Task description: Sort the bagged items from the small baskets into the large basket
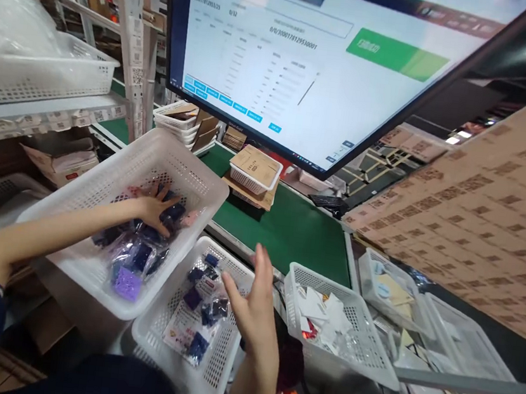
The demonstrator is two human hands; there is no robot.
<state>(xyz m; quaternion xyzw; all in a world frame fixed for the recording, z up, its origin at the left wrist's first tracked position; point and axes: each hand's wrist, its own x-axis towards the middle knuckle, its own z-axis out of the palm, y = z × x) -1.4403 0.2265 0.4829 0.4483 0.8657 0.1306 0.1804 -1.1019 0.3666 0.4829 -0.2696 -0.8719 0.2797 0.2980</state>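
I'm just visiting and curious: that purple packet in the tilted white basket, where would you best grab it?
Probably by its near edge, coming from above. The purple packet lies flat on top of the other packets at the low end of the tilted basket, close to the near wall, with nothing over it. The left hand is busy further up among darker packets.

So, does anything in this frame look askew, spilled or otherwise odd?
Yes: the large white perforated plastic basket under the left hand sits tilted, its near corner overlapping the smaller white basket of bagged dark-blue items. The right hand hovers open, holding nothing.
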